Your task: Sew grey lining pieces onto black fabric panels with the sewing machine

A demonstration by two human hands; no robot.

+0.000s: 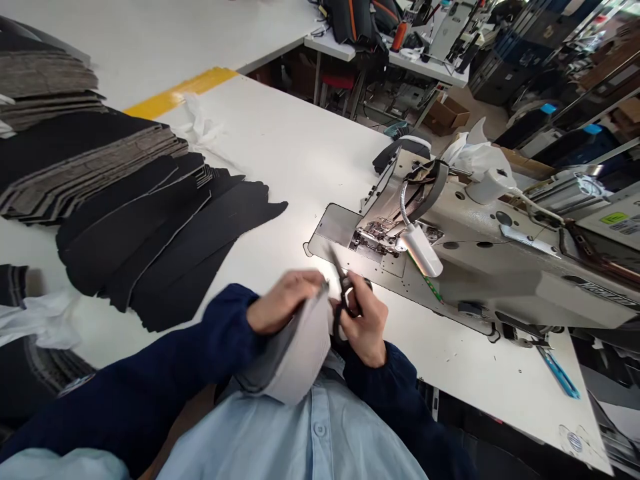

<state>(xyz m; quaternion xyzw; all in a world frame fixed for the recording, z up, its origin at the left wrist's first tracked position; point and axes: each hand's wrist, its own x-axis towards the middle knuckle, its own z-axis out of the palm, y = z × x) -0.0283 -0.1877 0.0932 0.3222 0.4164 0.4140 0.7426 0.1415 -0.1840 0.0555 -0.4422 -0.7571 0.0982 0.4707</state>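
Note:
My left hand (286, 300) grips the upper edge of a grey-and-black fabric piece (300, 357), which hangs in front of my shirt with its pale ribbed side showing. In my right hand (366, 320) is a pair of scissors (343, 283), fingers through the black handles and blades pointing up and away. The scissors are just right of the fabric's top corner; motion blur hides whether they touch it. Just beyond my hands stands the sewing machine (465, 267), its lamp (423, 250) lit near the needle area.
Dark cut fabric panels (165, 227) lie fanned out at left, beside thicker stacks (90, 160). White scraps (197, 127) lie near yellow tape (180, 92). A blue cutter (559, 373) rests at the table's right. Behind is another workstation (415, 63) with an orange thread cone (399, 37).

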